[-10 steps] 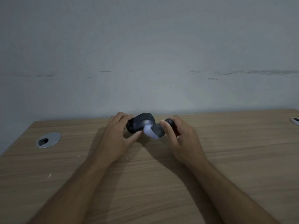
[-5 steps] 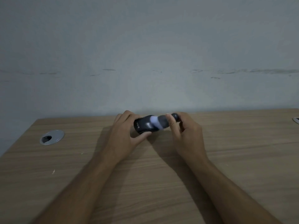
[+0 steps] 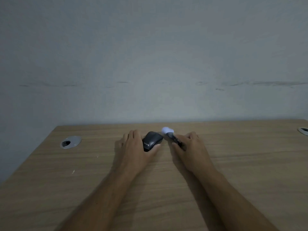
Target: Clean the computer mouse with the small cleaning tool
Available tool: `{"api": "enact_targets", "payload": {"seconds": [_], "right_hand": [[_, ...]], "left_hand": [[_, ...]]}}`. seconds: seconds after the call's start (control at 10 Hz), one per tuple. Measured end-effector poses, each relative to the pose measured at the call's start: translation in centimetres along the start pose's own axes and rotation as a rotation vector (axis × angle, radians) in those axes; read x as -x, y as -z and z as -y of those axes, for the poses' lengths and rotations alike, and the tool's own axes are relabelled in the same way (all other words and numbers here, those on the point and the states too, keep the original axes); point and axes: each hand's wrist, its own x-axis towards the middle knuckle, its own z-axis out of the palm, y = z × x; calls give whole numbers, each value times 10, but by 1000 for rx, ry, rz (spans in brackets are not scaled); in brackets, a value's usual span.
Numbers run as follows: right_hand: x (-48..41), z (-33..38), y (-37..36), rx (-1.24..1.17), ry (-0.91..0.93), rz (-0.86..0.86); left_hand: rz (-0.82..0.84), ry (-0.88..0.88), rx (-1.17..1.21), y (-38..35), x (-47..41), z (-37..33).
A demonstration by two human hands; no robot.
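A black computer mouse (image 3: pixel 152 140) rests on the wooden desk (image 3: pixel 166 189) near its far edge. My left hand (image 3: pixel 135 147) wraps it, with the fingers on its left side and the thumb against its near right side. To the right, my right hand (image 3: pixel 190 145) grips the small cleaning tool (image 3: pixel 171 135). The tool has a dark handle and a pale, blurred brush head that points up and to the left. The brush head hovers just right of the mouse and is apart from it.
A round silver cable grommet (image 3: pixel 70 142) sits in the desk at the left. A second grommet (image 3: pixel 303 130) shows at the right edge. A grey wall (image 3: pixel 150 64) rises right behind the desk's far edge. Small white specks lie on the left part of the desk.
The brush head was on the mouse's top and has swung off to the right. The mouse now lies flat, its top facing up. The camera view has shifted slightly.
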Motion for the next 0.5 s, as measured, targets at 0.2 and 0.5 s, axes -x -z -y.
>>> {"api": "enact_targets", "payload": {"seconds": [0.2, 0.5], "right_hand": [[13, 11, 9, -50, -20, 86], [39, 21, 33, -304, -196, -52]], "left_hand": [[65, 52, -175, 13, 11, -15], [63, -9, -168, 21, 20, 4]]}}
